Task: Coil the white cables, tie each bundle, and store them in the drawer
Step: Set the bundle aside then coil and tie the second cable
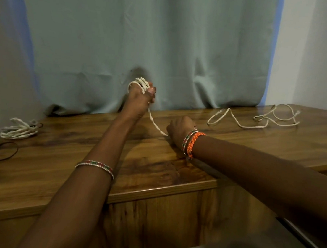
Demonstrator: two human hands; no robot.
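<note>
Cable (155, 123) first — one white strand runs taut on a slant between my two hands, from the coil (141, 83) up at the left hand (139, 97) down to the right hand (179, 130) near the tabletop. Left hand is raised off the surface, fingers curled round the loops, thumb pinning them. Right hand sits lower and nearer me, fingers closed on the strand where it meets the wood; I can't see the free end past it. So the long axis of the working strand goes from far-left-high to near-right-low, and the right hand is the one feeding. My read: the next wrap needs the right hand to carry the strand up and over the left, keeping tension so the loops don't slip off.

Well off to the left of the left hand lies a finished bundle (19, 130), already coiled, and nearer me a dark tie (1, 151) lies loose. Out past the right hand, well apart, a second cable (256, 118) sprawls uncoiled — that one looks untouched. Everything rests on a glossy wooden top (156, 166), likely slippery. Behind hangs a grey-green curtain (145, 35), with a pale wall (319, 47) to the right. I'd guess we're about midway.
</note>
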